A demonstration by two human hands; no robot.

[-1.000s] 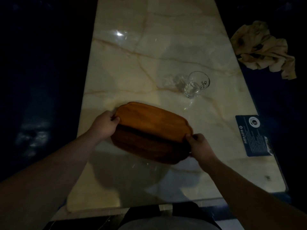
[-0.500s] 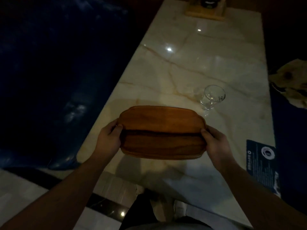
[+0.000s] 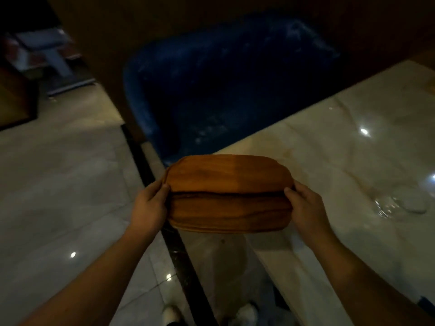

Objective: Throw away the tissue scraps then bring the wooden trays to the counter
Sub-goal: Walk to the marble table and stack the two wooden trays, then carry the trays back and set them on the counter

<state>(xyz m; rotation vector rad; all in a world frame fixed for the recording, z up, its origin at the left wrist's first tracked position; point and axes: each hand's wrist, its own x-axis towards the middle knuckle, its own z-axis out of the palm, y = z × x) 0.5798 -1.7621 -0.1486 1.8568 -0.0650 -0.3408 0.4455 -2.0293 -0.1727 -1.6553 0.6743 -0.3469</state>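
Stacked wooden trays [image 3: 229, 194], oval and orange-brown, hang in the air in front of me, off the corner of the marble table [image 3: 341, 161]. My left hand [image 3: 148, 205] grips their left end, thumb on top. On the right end my right hand [image 3: 306, 208] does the same. The seam between upper and lower tray shows as a dark line across the middle. No tissue scraps are visible.
A blue upholstered chair [image 3: 223, 85] stands beyond the trays beside the table. A clear glass [image 3: 400, 203] sits on the table at right, blurred. Pale polished floor [image 3: 58, 184] with a dark inlaid strip lies to the left; dim furniture at top left.
The trays have been lifted off the table and carried left past its corner. My view has swung left, so the chair and floor fill the scene and the glass sits far right.
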